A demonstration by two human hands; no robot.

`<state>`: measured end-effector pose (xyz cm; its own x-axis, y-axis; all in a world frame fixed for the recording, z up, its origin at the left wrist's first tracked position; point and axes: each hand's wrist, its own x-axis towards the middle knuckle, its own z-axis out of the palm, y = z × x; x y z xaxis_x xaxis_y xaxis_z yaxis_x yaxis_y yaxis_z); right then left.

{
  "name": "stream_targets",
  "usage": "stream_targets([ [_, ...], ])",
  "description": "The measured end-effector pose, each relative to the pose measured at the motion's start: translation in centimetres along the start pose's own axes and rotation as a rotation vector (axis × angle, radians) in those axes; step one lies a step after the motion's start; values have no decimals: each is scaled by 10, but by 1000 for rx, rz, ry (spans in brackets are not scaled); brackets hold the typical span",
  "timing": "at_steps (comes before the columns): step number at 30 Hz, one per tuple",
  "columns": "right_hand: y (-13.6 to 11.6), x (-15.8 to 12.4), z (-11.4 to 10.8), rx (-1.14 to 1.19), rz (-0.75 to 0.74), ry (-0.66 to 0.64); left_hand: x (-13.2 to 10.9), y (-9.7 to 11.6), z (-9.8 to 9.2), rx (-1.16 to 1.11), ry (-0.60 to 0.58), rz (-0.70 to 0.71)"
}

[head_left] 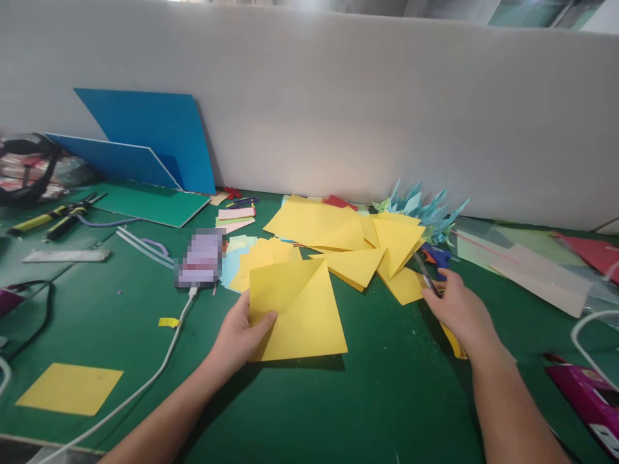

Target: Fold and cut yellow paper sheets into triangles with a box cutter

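Note:
My left hand [246, 328] grips a yellow paper sheet [294, 316] by its left edge, with the thumb on top. Creases fan down from the sheet's upper right corner. On the right, my right hand [457, 306] is closed around the middle of a pair of scissors [428, 277]. Their grey blades point away from me, and a yellow handle shows below the hand. Folded yellow papers [355, 264] lie between and beyond my hands. A blue tool-like object [438, 258], partly hidden, sits just past my right fingertips.
Teal paper leaves [418, 206] stand at the back near the white partition [314, 103]. A phone-like device [199, 258] with a white cable [169, 361] lies left. Beyond are pliers [68, 216] and blue boards [155, 129]. A purple box [585, 399] is at right.

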<state>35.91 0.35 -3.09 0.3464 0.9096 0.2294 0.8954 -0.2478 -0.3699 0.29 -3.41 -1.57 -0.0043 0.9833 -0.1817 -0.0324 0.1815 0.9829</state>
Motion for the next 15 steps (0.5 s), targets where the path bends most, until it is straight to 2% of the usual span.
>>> stream_targets([
  [3,-17,-6,1,-34,91,-77,1,-3,-1,15,-11,10],
  [5,-28,-11,2,121,59,-116,1,-4,-1,29,-9,6],
  [8,-40,-16,5,474,-42,-184,2,-5,-2,32,-2,3],
  [10,-40,-17,5,566,-63,-140,2,-5,-2,24,-7,5],
  [13,-32,-14,-1,381,20,11,2,-5,-1,28,-9,-3],
  [15,-27,-11,-4,205,70,17,1,-4,-1,28,-7,-12],
])
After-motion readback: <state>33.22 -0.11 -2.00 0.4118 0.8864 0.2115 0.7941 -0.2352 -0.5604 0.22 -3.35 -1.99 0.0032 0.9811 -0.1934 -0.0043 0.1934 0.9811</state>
